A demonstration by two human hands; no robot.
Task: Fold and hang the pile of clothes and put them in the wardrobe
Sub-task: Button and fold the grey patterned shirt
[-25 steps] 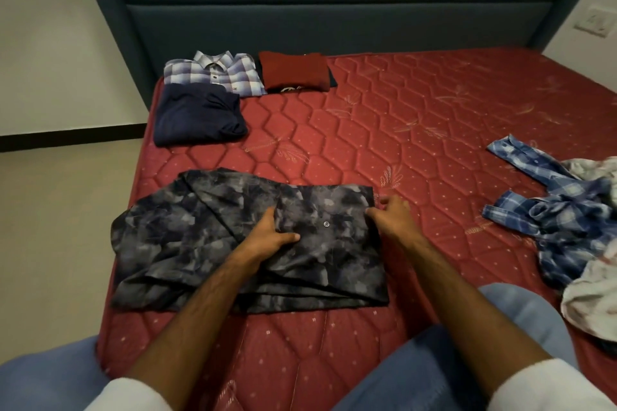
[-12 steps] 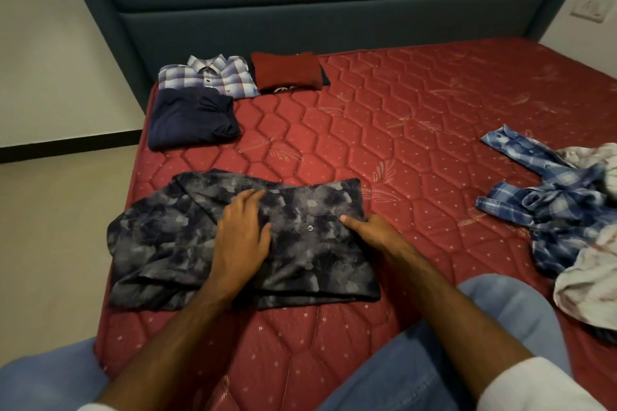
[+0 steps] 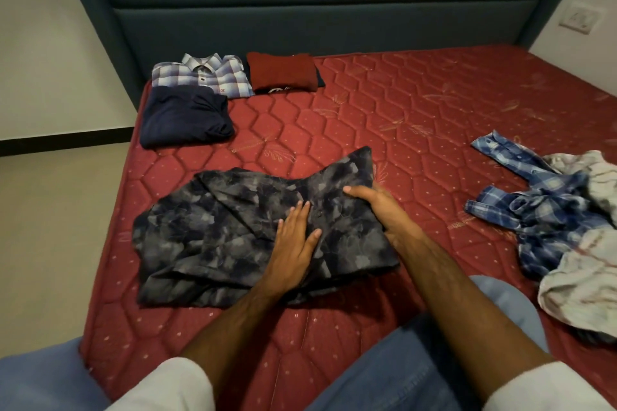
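My left hand [image 3: 295,243] lies flat on the grey camo shirt [image 3: 227,233], fingers straight and slightly spread, pressing the middle of it down onto the red mattress [image 3: 417,117]. My right hand [image 3: 377,202] pinches the shirt's right edge, thumb on top, fingers tucked under the cloth, and the far right corner of the shirt is lifted off the bed and peaks upward. The rest of the shirt lies spread near the front left part of the mattress, partly folded. Far left by the headboard [image 3: 300,10]: folded plaid shirt [image 3: 203,78], folded maroon top [image 3: 283,75] just beside it on the right, folded navy garment [image 3: 183,118] in front of the plaid one, overlapping its near edge. Right side of the bed: unfolded heap, blue check shirt [image 3: 541,210] tangled with a whitish cloth [image 3: 587,274]. My denim-clad knees [image 3: 384,374] at the bottom of the view, the right one resting on the mattress, white sleeves [image 3: 167,387] pushed up. Wall socket [image 3: 582,17] top right.
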